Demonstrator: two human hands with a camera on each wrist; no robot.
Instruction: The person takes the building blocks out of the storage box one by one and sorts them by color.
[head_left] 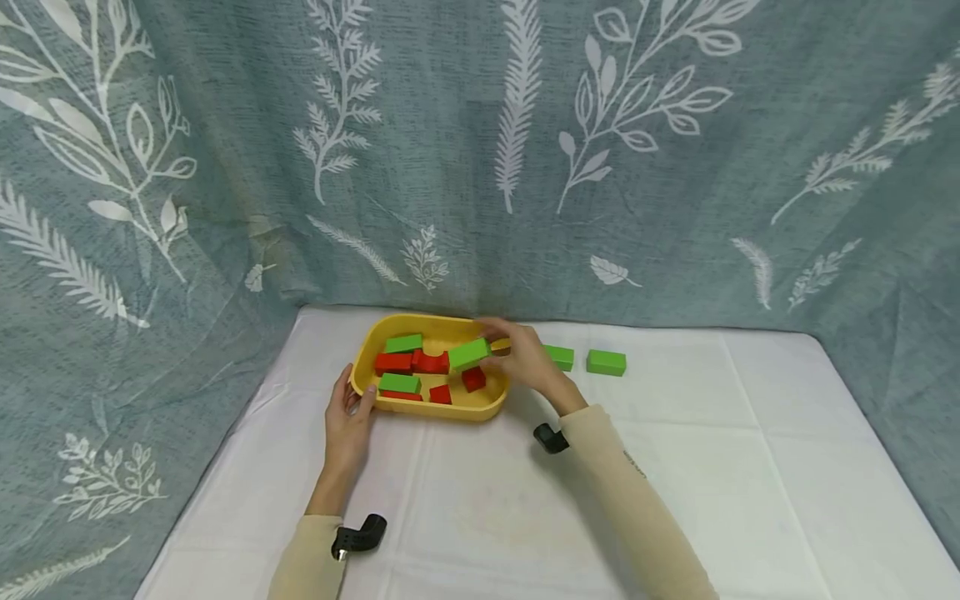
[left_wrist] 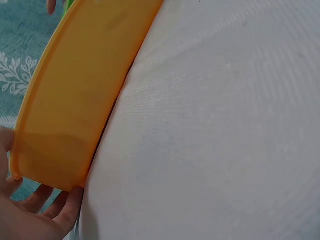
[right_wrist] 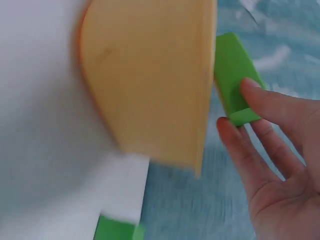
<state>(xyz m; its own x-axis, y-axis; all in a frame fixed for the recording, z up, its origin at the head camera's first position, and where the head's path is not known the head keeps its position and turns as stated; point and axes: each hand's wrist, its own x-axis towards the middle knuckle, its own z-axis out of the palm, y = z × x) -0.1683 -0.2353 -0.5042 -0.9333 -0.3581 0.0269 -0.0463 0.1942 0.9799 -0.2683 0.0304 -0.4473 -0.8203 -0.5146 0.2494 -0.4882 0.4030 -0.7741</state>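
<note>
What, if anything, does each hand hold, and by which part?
Right hand: green block, pinched near one end. Left hand: yellow tray, gripped at its left end.

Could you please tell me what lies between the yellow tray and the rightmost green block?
The head view shows another green block, partly hidden by the right hand, between the yellow tray and the rightmost block.

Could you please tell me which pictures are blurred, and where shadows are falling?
Head view: fairly sharp, with a soft shadow on the white cloth alongside the right sleeve; left wrist view: rather dim and grey, the yellow tray fairly clear; right wrist view: the tray's lower edge blurred, a broad shadow on the cloth beside it.
</note>
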